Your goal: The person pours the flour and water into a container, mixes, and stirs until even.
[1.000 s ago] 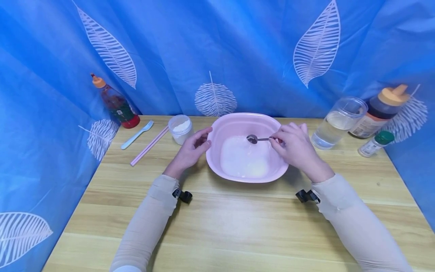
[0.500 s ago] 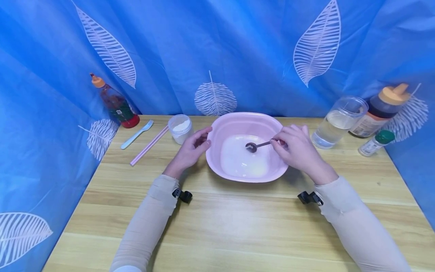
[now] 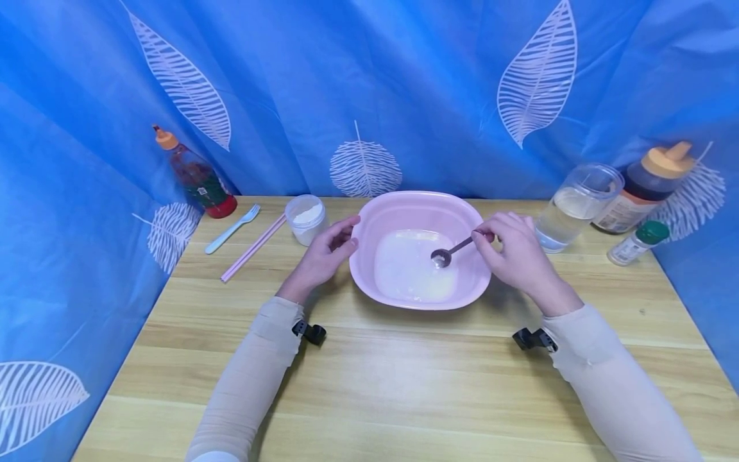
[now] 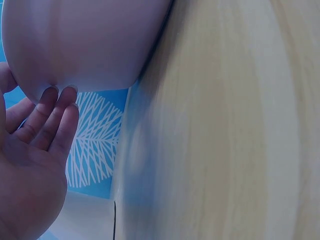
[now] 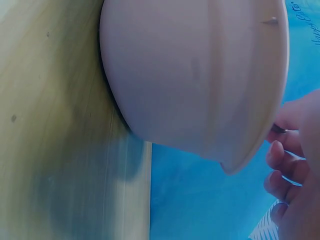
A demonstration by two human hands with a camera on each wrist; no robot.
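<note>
A pink plastic basin (image 3: 420,307) with milky white liquid (image 3: 412,273) in its bottom stands in the middle of the table. My left hand (image 3: 326,256) grips its left rim; in the left wrist view the thumb and the fingers (image 4: 50,117) are at the edge from two sides. Over the right rim, my right hand (image 3: 514,256) pinches the handle of a small dark metal spoon (image 3: 441,258). The bowl of the spoon is low inside the basin, over the liquid at its right. In the right wrist view the basin wall hides most of the spoon.
Left of the basin are a jar of white powder (image 3: 306,220), pink chopsticks (image 3: 253,248), a light blue fork (image 3: 232,230) and a red sauce bottle (image 3: 202,179). To the right stand a cup of clear liquid (image 3: 568,215), a dark sauce bottle (image 3: 641,189) and a green-capped shaker (image 3: 635,245).
The spoon has swung nearer to me and then to the right within the basin. My right hand has shifted to the right with it, while the left hand stays at the rim.
</note>
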